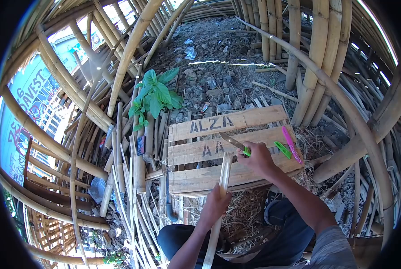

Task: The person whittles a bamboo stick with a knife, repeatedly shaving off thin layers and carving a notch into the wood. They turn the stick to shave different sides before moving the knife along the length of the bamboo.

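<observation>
My left hand (pixel 216 205) is wrapped around a pale split bamboo strip (pixel 225 172), which stands slanted with its frayed top end near the crate's front slats. In my right hand (pixel 257 157) is a knife (pixel 232 141) with a green handle, its blade pointing up and left, just above the strip's top end. Beneath both lies a wooden slatted crate (pixel 196 181) with stencilled black letters. On its right side rest a green knife sheath or cutter-like piece (pixel 282 150) and a pink marker-like piece (pixel 291 144).
Long thin bamboo strips (pixel 127 201) lie in a pile left of the crate. A leafy green plant (pixel 155 96) grows behind them, near a phone-like object (pixel 140 145). Bamboo poles (pixel 319 58) enclose the place, with rubble (pixel 214 45) at the back and shavings (pixel 245 215) below.
</observation>
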Demonstrator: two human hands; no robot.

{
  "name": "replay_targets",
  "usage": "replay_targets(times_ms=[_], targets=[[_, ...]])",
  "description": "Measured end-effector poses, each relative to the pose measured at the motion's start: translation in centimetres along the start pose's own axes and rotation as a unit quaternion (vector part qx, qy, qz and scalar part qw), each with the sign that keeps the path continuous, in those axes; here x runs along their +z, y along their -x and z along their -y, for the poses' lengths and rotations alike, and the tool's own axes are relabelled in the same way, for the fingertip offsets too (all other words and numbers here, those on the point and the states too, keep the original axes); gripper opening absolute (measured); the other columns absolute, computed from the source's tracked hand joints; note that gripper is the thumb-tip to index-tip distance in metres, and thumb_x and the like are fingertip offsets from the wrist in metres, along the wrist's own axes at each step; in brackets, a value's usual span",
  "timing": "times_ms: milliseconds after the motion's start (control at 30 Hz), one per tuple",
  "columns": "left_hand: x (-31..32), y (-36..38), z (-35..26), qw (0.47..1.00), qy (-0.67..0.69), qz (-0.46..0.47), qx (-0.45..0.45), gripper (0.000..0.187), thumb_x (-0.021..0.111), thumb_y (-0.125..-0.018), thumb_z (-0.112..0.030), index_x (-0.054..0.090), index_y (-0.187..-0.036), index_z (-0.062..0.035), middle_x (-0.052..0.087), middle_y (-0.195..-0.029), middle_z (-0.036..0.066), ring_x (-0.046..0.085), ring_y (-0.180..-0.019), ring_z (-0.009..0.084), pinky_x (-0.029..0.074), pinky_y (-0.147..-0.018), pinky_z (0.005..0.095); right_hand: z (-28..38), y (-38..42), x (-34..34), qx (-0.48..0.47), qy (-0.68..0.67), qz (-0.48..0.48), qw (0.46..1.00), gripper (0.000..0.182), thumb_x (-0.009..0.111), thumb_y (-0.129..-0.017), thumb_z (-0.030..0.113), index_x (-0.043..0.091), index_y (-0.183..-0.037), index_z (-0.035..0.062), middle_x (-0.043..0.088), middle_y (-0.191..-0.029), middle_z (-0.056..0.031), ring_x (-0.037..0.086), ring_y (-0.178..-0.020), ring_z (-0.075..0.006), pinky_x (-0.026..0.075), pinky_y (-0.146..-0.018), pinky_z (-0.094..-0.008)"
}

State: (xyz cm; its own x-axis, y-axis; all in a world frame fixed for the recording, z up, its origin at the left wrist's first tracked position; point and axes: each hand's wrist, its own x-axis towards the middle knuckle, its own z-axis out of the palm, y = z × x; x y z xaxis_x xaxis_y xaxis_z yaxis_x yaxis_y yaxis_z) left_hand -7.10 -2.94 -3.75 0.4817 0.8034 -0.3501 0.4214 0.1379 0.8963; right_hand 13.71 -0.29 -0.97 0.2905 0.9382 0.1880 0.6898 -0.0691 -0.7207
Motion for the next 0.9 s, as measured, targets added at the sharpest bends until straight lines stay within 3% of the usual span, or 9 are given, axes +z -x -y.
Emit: replay_targets(times_ms=[100, 167, 267, 367, 467, 700, 900], targets=[[0.1, 0.1, -0.3, 1.000, 0.000, -0.004, -0.002, 0.026, 0.055, -0.090, -0.020, 0.040, -0.085, 0.0004, 0.049, -0.053, 0.006, 0.050, -0.042, 0.0135, 0.040, -0.038, 0.0289, -0.5, 0.1, 0.7, -0.036, 0.017, -0.001, 0.999, 0.026, 0.068, -0.074, 0.028, 0.062, -0.079, 0.0041, 0.061, -0.061, -0.0142, 0.062, -0.059, -0.0322, 0.050, -0.056, -0.0411], [0.1, 0.2, -0.4, 1.000, -0.015, -0.003, -0.002, 0.026, 0.055, -0.090, -0.020, 0.040, -0.085, 0.0003, 0.050, -0.054, 0.006, 0.050, -0.042, 0.0134, 0.040, -0.038, 0.0287, -0.8, 0.3, 1.2, -0.056, 0.014, -0.019, 0.998, 0.020, 0.068, -0.074, 0.022, 0.061, -0.077, 0.0029, 0.058, -0.056, -0.0129, 0.061, -0.054, -0.0296, 0.046, -0.051, -0.0374], [0.3, 0.3, -0.5, 1.000, -0.005, -0.008, 0.000, 0.023, 0.056, -0.089, -0.018, 0.040, -0.084, -0.0031, 0.044, -0.053, 0.000, 0.044, -0.041, 0.0086, 0.037, -0.037, 0.0254, -0.7, 0.4, 1.5, -0.062, 0.035, -0.020, 0.997, 0.020, 0.068, -0.073, 0.021, 0.062, -0.079, 0.0032, 0.058, -0.058, -0.0131, 0.061, -0.055, -0.0308, 0.046, -0.052, -0.0389], [0.3, 0.3, -0.6, 1.000, -0.001, -0.012, -0.007, 0.024, 0.056, -0.090, -0.019, 0.040, -0.083, -0.0032, 0.044, -0.053, 0.000, 0.044, -0.041, 0.0088, 0.037, -0.037, 0.0255, -1.1, 0.4, 1.8, -0.100, 0.025, -0.050, 0.993, 0.021, 0.067, -0.072, 0.020, 0.061, -0.082, 0.0033, 0.059, -0.059, -0.0130, 0.061, -0.055, -0.0318, 0.047, -0.052, -0.0403], [0.2, 0.4, -0.9, 1.000, 0.001, -0.011, -0.013, 0.024, 0.056, -0.090, -0.019, 0.039, -0.083, -0.0034, 0.043, -0.053, 0.000, 0.044, -0.041, 0.0090, 0.037, -0.037, 0.0256, -0.9, 0.5, 1.7, -0.099, 0.033, -0.039, 0.994, 0.025, 0.068, -0.073, 0.021, 0.060, -0.090, 0.0049, 0.061, -0.063, -0.0133, 0.062, -0.060, -0.0325, 0.049, -0.054, -0.0418], [0.1, 0.5, -1.0, 1.000, 0.008, -0.007, -0.012, 0.024, 0.056, -0.090, -0.018, 0.039, -0.083, -0.0037, 0.043, -0.052, 0.000, 0.044, -0.041, 0.0090, 0.036, -0.037, 0.0252, -0.5, 0.3, 1.3, -0.086, 0.035, -0.039, 0.995, 0.026, 0.068, -0.072, 0.021, 0.059, -0.090, 0.0052, 0.061, -0.062, -0.0129, 0.062, -0.060, -0.0329, 0.048, -0.054, -0.0418], [0.0, 0.5, -1.1, 0.998, 0.063, 0.006, -0.018, 0.021, 0.055, -0.090, -0.016, 0.039, -0.083, -0.0051, 0.040, -0.052, -0.002, 0.040, -0.040, 0.0072, 0.034, -0.036, 0.0238, -0.1, 0.1, 0.4, -0.021, -0.017, -0.019, 0.999, 0.023, 0.066, -0.073, 0.020, 0.060, -0.088, 0.0036, 0.061, -0.063, -0.0152, 0.062, -0.061, -0.0334, 0.048, -0.055, -0.0410]])
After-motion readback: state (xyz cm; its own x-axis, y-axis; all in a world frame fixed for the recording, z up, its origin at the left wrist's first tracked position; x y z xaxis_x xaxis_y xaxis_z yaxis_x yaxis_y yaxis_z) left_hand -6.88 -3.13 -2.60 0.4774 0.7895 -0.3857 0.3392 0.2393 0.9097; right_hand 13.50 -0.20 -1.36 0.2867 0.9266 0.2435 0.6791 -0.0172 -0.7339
